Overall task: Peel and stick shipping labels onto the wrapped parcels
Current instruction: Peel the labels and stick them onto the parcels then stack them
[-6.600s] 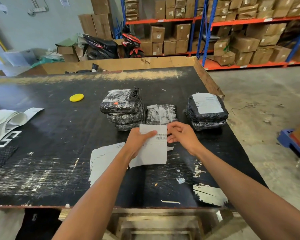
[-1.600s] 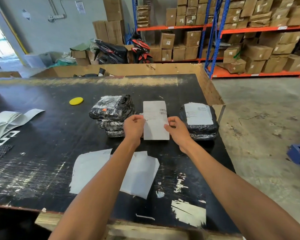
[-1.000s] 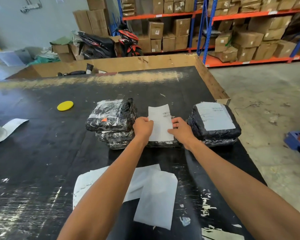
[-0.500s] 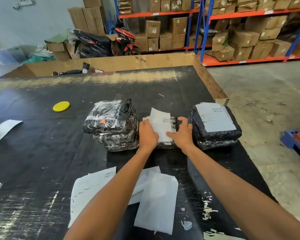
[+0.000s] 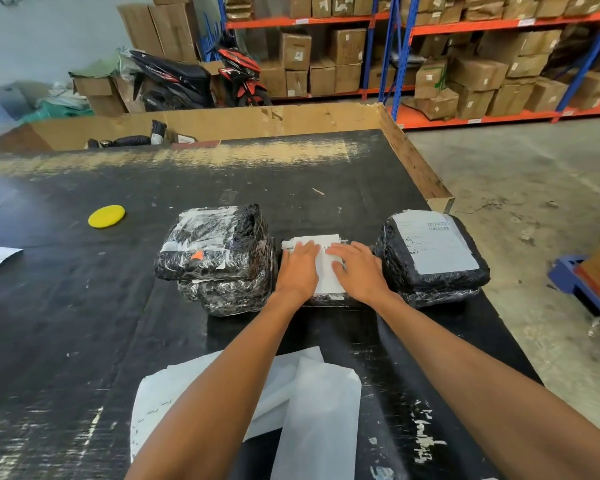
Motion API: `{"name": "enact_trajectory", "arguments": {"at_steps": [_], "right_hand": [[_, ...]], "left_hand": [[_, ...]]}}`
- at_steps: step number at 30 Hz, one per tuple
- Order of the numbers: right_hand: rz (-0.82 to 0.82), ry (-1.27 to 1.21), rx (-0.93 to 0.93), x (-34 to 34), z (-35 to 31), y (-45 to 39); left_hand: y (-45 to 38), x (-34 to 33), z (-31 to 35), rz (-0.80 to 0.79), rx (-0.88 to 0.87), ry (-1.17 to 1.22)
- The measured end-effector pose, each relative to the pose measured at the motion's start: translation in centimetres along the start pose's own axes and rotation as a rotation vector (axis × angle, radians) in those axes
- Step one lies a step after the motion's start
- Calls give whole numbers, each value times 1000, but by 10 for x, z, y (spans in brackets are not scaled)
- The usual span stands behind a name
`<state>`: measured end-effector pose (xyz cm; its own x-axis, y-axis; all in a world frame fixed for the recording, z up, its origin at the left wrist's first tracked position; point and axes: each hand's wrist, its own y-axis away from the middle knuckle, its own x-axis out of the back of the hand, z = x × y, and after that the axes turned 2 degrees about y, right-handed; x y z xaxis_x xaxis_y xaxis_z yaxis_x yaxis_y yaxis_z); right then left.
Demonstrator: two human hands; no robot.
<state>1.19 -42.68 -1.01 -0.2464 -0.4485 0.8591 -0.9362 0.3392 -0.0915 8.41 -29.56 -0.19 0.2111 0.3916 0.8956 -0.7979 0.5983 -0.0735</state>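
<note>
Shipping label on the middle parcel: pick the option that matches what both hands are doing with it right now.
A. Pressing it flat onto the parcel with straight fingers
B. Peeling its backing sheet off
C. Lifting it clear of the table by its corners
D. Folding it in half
A: the left hand and right hand lie flat, fingers straight, on the shipping label, which rests on top of the middle parcel between the two stacks.
</note>
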Motion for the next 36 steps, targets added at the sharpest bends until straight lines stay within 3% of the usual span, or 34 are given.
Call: {"name": "enact_trajectory", "arguments": {"at_steps": [6,13,16,18,21,26,30,32,34,36], "right_hand": [[-143,33,-144,-1,0,-32],[-53,-252,-552,-4,-4,-21],[-96,-376,-657,5,-7,-17],[-128,-578,-665,11,-10,-18],[-30,-685,-543,21,-20,-23],[-69,-405,-439,35,-37,-21],[19,-190,-375,54,-43,-15],[57,-194,-354,77,-41,-12],[108,-294,-375,102,-29,-8],[167,-464,-425,124,-12,-5]], "left_hand": [[-31,-1,-5,-20,67,-54],[-25,-12,-6,16,138,98],[-20,-15,-1,54,164,163],[-16,-16,-4,83,166,233],[-11,-13,-6,163,185,390],[-5,-9,-4,196,223,501],[1,-12,-2,135,207,668],[7,-17,-6,115,282,773],[11,-25,-10,85,344,760],[15,-33,-14,12,300,556]]}}
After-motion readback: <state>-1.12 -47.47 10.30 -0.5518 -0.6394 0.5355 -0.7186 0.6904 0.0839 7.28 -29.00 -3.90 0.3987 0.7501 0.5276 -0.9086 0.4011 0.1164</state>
